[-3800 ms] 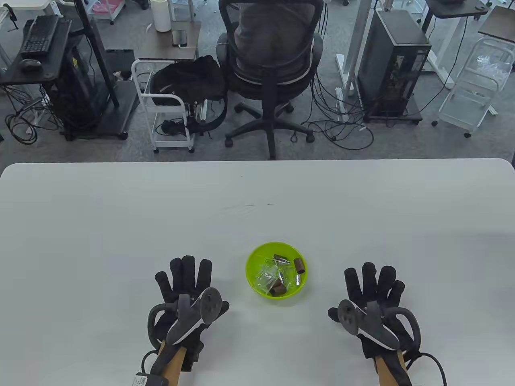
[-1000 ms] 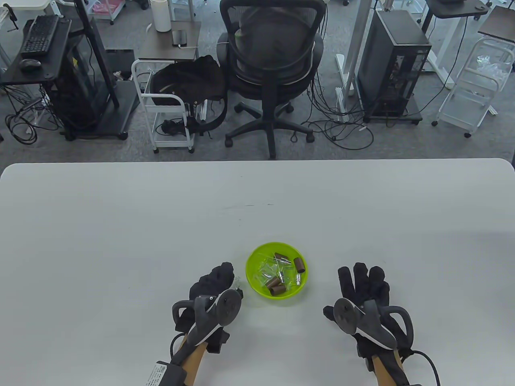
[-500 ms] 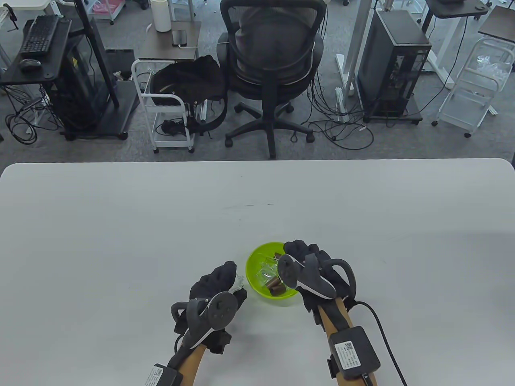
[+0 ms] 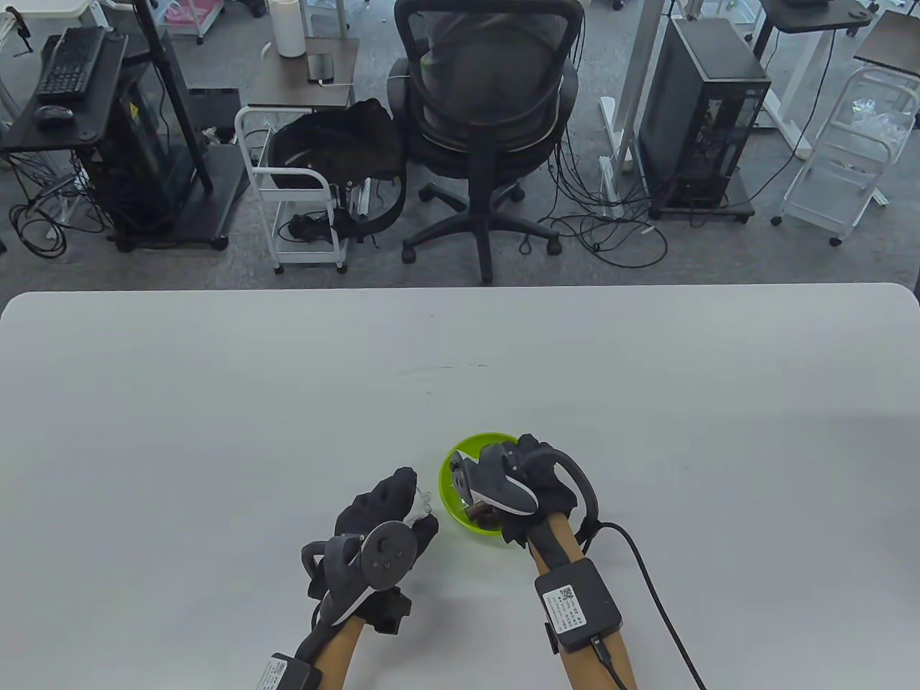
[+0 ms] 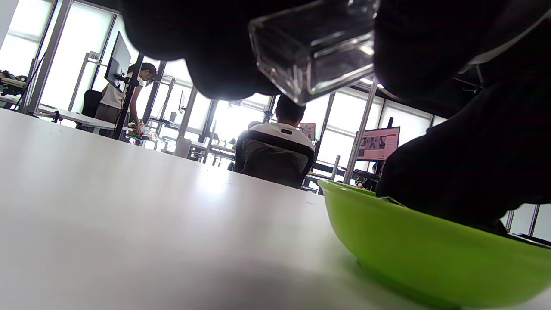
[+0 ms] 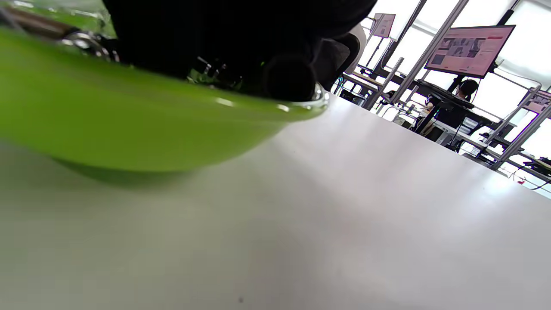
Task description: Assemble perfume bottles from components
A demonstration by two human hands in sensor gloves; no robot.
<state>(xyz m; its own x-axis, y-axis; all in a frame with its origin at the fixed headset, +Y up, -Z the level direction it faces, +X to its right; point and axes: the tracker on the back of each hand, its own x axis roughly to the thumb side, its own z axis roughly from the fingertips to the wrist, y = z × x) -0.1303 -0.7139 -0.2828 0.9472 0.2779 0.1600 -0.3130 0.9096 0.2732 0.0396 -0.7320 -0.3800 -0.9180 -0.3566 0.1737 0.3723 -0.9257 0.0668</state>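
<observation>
In the lower middle of the table view, the left hand [image 4: 384,514] hovers above the white counter [image 4: 215,431], its fingers curled around a clear glass bottle [image 4: 424,501] that peeks out at the fingertips, just left of the lime-green bowl [image 4: 460,521]. The left wrist view shows that bottle [image 5: 314,47] at the top of the frame, square-sided and transparent, pinched between dark gloved fingers [image 5: 215,56], with the bowl's rim at lower right. The right hand [image 4: 535,478] reaches down into the bowl from the right, covering most of its contents; whether its fingers grip anything cannot be told. At the bowl's near edge a brown cap [image 4: 480,512] shows beneath the right hand's tracker [image 4: 496,485].
</observation>
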